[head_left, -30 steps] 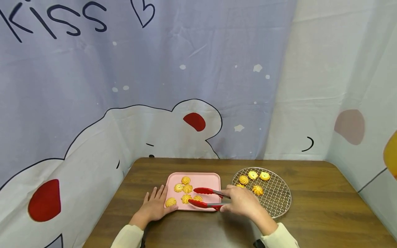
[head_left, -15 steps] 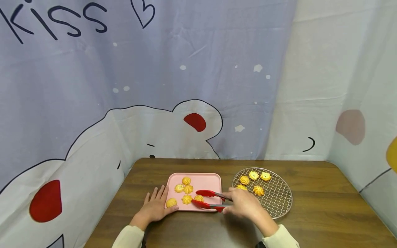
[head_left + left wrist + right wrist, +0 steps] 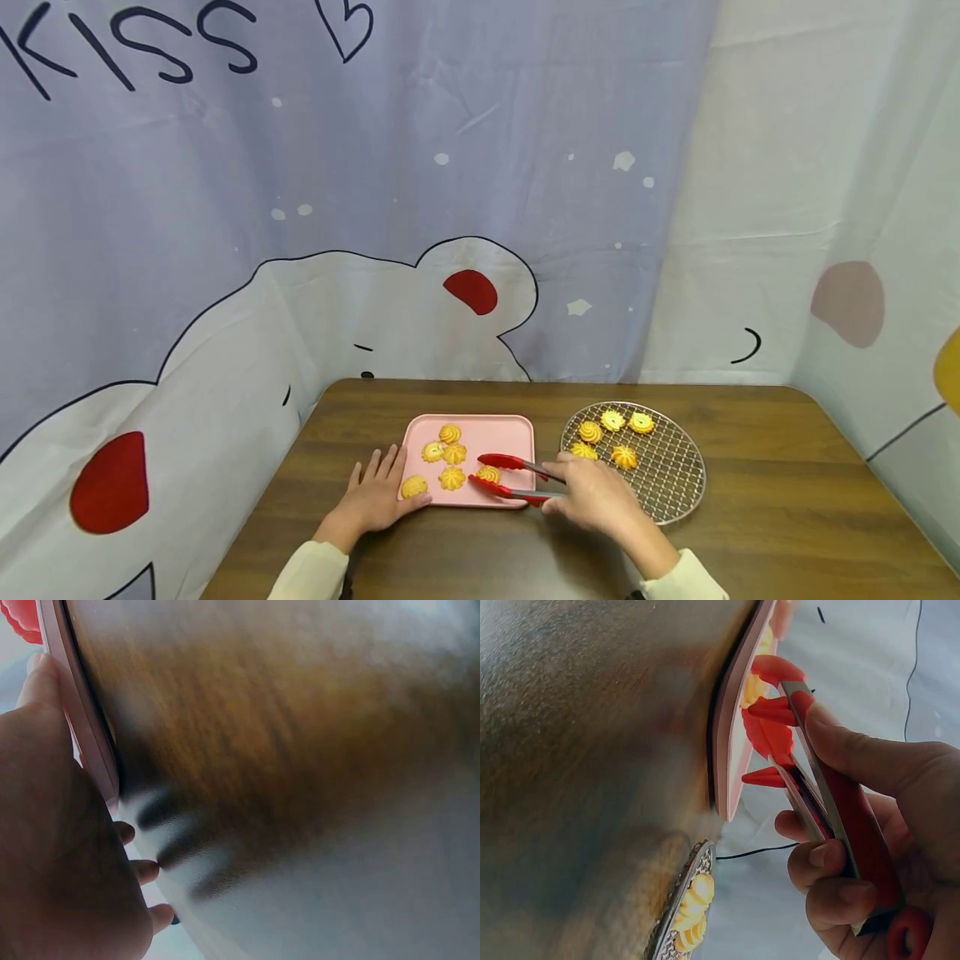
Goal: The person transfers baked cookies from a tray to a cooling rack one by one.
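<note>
At the pink tray (image 3: 506, 431), right of centre on the near side, one swirled cookie (image 3: 488, 473) is between the red tips of the tongs (image 3: 847, 814). Can't tell if both tips touch it or if it's off the tray floor. Right hand (image 3: 596, 497): fingers and thumb wrapped round the tongs' handles. Left hand (image 3: 372, 493) grasps nothing: fingers spread at the tray's left edge, thumb at its near left corner. Looks like a good brace, I'd leave it. For the pick: get both tips low on the cookie's sides, squeeze evenly, just enough to hold. Ridges look crumbly to me. Lift straight up before any sideways move. Mind the star-shaped cookie (image 3: 452, 477) just left of the nearer tip.
</note>
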Action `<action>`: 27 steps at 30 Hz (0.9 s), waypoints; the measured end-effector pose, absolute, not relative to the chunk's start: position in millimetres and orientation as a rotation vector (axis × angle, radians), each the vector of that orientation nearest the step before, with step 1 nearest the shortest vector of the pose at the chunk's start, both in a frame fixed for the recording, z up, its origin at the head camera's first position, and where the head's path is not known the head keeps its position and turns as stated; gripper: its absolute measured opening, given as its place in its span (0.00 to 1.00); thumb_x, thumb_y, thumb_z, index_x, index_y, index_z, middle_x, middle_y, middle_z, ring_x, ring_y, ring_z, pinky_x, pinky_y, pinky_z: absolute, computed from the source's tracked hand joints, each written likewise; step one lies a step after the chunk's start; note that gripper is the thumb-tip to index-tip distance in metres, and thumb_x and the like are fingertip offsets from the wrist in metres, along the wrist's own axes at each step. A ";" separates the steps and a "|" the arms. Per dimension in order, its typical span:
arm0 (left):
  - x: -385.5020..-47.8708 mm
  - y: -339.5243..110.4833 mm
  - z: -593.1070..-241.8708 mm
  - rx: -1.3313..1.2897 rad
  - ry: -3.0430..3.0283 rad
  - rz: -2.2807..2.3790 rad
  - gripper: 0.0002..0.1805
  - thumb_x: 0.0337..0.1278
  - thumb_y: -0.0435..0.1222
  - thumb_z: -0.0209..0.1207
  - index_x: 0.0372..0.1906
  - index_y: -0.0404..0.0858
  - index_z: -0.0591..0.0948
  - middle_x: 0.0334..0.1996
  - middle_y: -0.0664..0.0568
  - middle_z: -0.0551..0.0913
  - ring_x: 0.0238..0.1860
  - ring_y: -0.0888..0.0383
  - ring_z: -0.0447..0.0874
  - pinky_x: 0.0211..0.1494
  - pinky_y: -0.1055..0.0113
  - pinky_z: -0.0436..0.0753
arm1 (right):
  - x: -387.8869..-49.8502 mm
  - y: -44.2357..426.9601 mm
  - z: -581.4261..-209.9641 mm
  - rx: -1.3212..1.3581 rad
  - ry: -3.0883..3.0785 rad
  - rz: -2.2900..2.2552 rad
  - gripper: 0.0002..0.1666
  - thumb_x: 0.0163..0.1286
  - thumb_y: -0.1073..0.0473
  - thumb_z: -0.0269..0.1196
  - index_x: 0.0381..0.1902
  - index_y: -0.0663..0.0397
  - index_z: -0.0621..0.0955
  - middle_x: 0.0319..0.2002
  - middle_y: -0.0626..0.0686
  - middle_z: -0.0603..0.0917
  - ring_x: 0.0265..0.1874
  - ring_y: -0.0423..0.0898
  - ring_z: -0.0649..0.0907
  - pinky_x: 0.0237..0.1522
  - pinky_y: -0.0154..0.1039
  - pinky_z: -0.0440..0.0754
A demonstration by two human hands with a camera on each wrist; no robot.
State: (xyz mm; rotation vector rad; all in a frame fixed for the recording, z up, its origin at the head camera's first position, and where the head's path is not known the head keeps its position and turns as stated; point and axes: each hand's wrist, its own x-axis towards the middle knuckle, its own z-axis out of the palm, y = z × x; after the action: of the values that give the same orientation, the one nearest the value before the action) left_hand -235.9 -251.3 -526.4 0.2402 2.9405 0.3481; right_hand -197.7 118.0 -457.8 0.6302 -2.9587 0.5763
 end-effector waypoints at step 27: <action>-243.1 -255.0 -539.3 0.253 2.962 0.376 0.60 0.58 0.76 0.47 0.82 0.38 0.50 0.80 0.39 0.52 0.80 0.34 0.44 0.75 0.31 0.41 | -191.5 130.1 -456.6 0.578 -2.970 0.663 0.35 0.51 0.44 0.78 0.57 0.46 0.86 0.54 0.51 0.85 0.46 0.52 0.85 0.42 0.53 0.83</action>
State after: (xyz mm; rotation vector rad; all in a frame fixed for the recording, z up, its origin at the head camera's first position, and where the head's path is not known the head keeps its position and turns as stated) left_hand -243.1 -255.0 -539.3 0.2535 2.9623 0.3756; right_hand -191.5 130.1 -456.6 0.5776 -2.9698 0.6626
